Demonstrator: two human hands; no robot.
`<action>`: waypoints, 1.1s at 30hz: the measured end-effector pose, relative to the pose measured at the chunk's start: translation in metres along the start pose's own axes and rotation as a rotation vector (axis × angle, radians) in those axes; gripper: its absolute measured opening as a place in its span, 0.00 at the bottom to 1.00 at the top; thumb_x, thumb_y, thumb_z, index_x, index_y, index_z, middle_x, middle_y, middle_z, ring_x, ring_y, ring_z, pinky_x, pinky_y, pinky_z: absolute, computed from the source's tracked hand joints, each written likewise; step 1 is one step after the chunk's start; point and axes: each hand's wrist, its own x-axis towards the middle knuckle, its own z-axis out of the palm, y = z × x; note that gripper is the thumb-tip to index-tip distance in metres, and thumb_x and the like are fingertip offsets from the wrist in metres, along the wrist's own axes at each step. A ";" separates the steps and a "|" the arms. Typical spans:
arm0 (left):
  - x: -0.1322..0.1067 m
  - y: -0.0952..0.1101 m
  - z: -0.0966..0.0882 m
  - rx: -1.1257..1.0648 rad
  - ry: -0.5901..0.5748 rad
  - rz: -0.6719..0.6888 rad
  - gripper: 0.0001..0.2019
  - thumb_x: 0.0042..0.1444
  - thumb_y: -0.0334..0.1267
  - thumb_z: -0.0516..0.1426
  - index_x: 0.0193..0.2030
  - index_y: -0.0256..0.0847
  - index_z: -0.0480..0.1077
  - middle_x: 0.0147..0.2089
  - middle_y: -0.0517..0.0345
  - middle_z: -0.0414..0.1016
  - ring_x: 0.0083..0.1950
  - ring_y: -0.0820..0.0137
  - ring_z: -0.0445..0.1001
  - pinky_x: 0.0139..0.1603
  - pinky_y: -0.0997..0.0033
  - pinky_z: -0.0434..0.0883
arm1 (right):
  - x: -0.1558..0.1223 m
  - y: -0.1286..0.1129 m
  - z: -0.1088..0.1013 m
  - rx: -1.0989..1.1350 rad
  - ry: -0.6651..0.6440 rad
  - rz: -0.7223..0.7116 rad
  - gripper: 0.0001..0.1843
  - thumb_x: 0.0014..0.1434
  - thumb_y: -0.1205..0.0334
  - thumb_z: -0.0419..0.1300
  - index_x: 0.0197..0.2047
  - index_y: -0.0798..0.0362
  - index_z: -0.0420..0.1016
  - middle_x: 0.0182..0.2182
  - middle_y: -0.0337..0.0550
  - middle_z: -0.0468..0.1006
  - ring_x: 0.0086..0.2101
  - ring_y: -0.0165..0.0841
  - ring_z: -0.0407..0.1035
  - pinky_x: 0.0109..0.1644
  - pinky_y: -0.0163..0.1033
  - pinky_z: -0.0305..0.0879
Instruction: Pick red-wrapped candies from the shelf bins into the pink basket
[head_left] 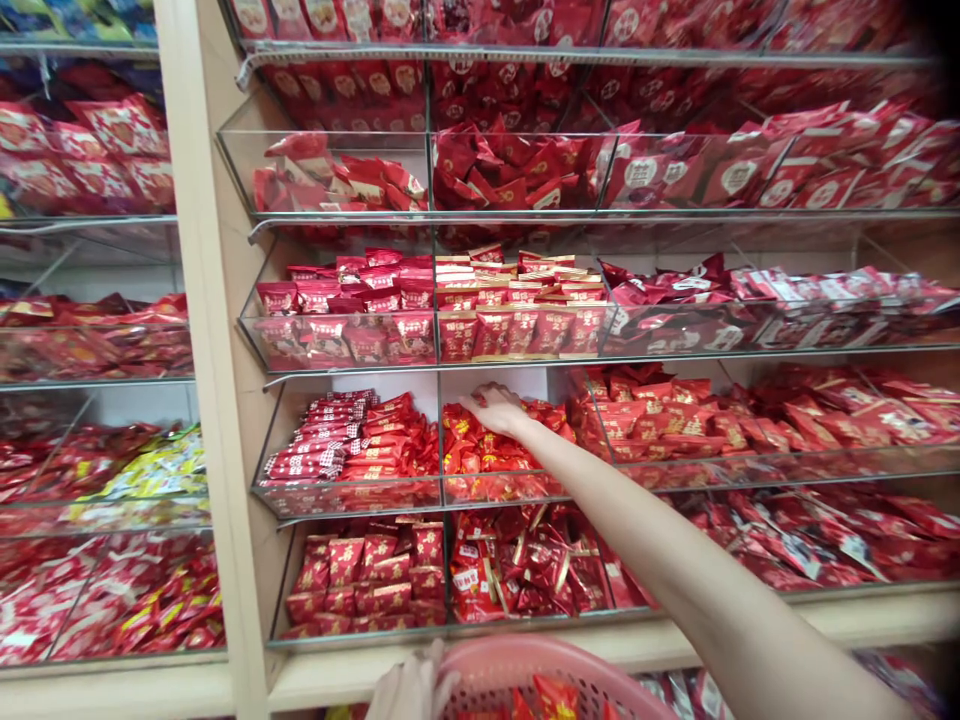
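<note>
My right hand [496, 408] reaches far into a clear shelf bin [480, 490] of small red and gold sweet packets [487, 455]. Its palm faces down on the pile and the fingers curl into the packets; whether any packet is gripped is hidden. At the bottom edge my left hand [411, 690] grips the rim of a pink plastic basket [555, 665]. A few red packets [551, 698] lie inside the basket.
Several tiers of clear divided bins [600, 340] full of red wrapped sweets fill the shelves. A cream upright post [214, 400] separates a second bay of bins on the left [97, 340]. A cream ledge [885, 615] runs below the lowest bin.
</note>
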 end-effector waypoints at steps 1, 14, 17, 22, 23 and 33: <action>0.000 0.002 -0.004 0.007 -0.017 -0.008 0.20 0.60 0.46 0.45 0.54 0.43 0.67 0.41 0.45 0.77 0.40 0.59 0.76 0.41 0.62 0.71 | -0.001 0.000 0.000 0.004 0.001 -0.003 0.34 0.58 0.36 0.41 0.44 0.54 0.73 0.48 0.54 0.72 0.49 0.43 0.64 0.49 0.42 0.56; -0.004 0.009 -0.006 0.063 -0.038 -0.032 0.18 0.60 0.45 0.46 0.53 0.42 0.66 0.41 0.46 0.77 0.41 0.60 0.76 0.41 0.62 0.70 | -0.017 0.002 -0.010 0.133 0.000 -0.027 0.39 0.56 0.32 0.33 0.40 0.52 0.74 0.41 0.50 0.76 0.44 0.41 0.68 0.47 0.41 0.57; -0.003 0.013 -0.015 0.057 -0.082 -0.018 0.20 0.61 0.45 0.43 0.55 0.41 0.65 0.43 0.45 0.76 0.43 0.60 0.75 0.42 0.62 0.70 | -0.014 -0.002 -0.012 0.166 0.000 -0.082 0.38 0.58 0.35 0.33 0.42 0.52 0.74 0.45 0.48 0.75 0.46 0.40 0.66 0.49 0.39 0.56; 0.000 0.015 -0.023 0.107 -0.137 -0.040 0.21 0.61 0.44 0.44 0.56 0.41 0.64 0.43 0.44 0.77 0.43 0.59 0.75 0.42 0.62 0.71 | 0.006 -0.017 -0.008 0.215 -0.125 -0.162 0.30 0.60 0.39 0.41 0.50 0.50 0.71 0.51 0.43 0.72 0.49 0.36 0.65 0.49 0.34 0.57; 0.000 0.015 -0.023 0.107 -0.144 -0.042 0.21 0.61 0.44 0.44 0.57 0.41 0.64 0.44 0.44 0.77 0.42 0.59 0.76 0.42 0.62 0.71 | 0.010 -0.019 -0.006 0.215 -0.152 -0.154 0.31 0.60 0.40 0.41 0.51 0.51 0.70 0.52 0.44 0.71 0.49 0.36 0.65 0.50 0.34 0.57; -0.003 0.012 -0.015 0.100 -0.058 -0.027 0.19 0.61 0.43 0.45 0.55 0.42 0.66 0.41 0.48 0.77 0.40 0.62 0.76 0.40 0.65 0.71 | 0.013 -0.015 0.003 0.143 -0.277 -0.067 0.31 0.55 0.38 0.47 0.47 0.53 0.72 0.51 0.49 0.72 0.46 0.40 0.67 0.46 0.37 0.61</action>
